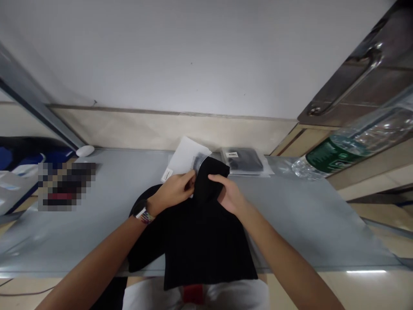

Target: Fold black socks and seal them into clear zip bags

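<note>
Visibly, a packet [245, 161] was filled, the black cloth [206, 241] unbagged. It was pinched by the right hand [232, 197]; the left hand [172, 190] was closed, its hold unclear.

1 black watch [140, 209], patterned band [146, 217], white bottoms [232, 294].

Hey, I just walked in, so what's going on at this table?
A person is handling a black garment spread over the table's near edge. The left hand pinches at a clear bag or its edge beside the cloth, and the right hand holds a folded part of it. White packaging lies just behind, with a bagged dark item to its right.
</note>
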### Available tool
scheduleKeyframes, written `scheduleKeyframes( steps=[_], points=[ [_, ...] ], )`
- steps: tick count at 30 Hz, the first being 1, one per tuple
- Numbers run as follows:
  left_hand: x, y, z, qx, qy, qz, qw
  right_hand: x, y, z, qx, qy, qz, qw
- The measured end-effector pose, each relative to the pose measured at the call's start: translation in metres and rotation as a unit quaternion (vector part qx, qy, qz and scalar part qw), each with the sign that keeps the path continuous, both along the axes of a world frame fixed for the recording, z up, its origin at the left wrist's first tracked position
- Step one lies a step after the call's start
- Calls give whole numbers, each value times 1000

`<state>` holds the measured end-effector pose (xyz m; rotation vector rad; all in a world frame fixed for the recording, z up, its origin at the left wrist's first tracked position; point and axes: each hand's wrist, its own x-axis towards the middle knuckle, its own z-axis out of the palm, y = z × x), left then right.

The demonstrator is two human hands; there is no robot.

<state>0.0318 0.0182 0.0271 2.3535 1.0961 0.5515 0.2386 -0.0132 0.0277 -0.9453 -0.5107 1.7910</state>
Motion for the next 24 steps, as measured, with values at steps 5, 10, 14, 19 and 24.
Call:
scheduleKeyframes(
  steps=[5,10,14,19,24],
  points=[
    [-1,2,0,-14,-1,0,1000,-5,-5,-7,54,-87,-9,995],
    [-2,2,3,-20,0,1,1000,4,7,-14,31,-84,-67,994],
    [-1,1,3,-51,-46,-3,998,14,19,-20,-20,-28,-12,999],
    [1,3,-4,-100,-141,-12,985,6,20,-32,29,-53,-44,997],
    [0,2,-2,-102,-143,-19,984,1,16,-40,111,-200,-67,971]
  ],
)
